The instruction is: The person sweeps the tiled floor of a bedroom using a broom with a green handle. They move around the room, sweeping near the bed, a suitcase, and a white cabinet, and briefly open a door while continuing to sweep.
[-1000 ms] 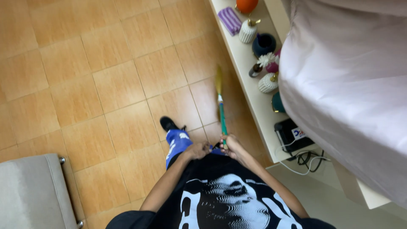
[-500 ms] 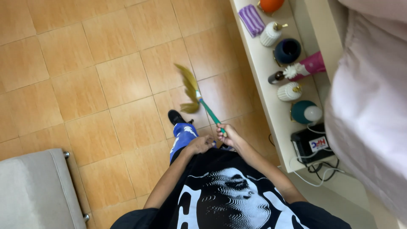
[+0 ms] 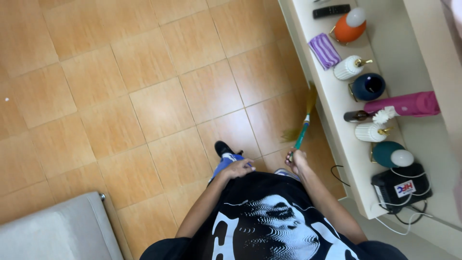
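My right hand (image 3: 297,159) grips the end of a small broom (image 3: 303,131) with a green handle. Its yellowish bristles, blurred, point away from me and reach the base of the white shelf (image 3: 337,120). My left hand (image 3: 238,168) rests with loose fingers on my blue trouser leg (image 3: 222,162) and holds nothing. A black shoe (image 3: 223,146) shows just beyond that leg on the orange tiled floor (image 3: 159,96). My black shirt with a white print fills the bottom of the view.
The long white shelf on the right carries a purple striped cloth (image 3: 323,50), an orange round lamp (image 3: 347,28), white ribbed bottles, a dark blue cup (image 3: 368,86), a pink bottle (image 3: 404,103) and a black device (image 3: 402,188) with cables. A grey cushion (image 3: 48,231) sits bottom left.
The broom head has swung from the left back to the right, toward the foot of the shelf. My left hand has come off the handle onto my leg.
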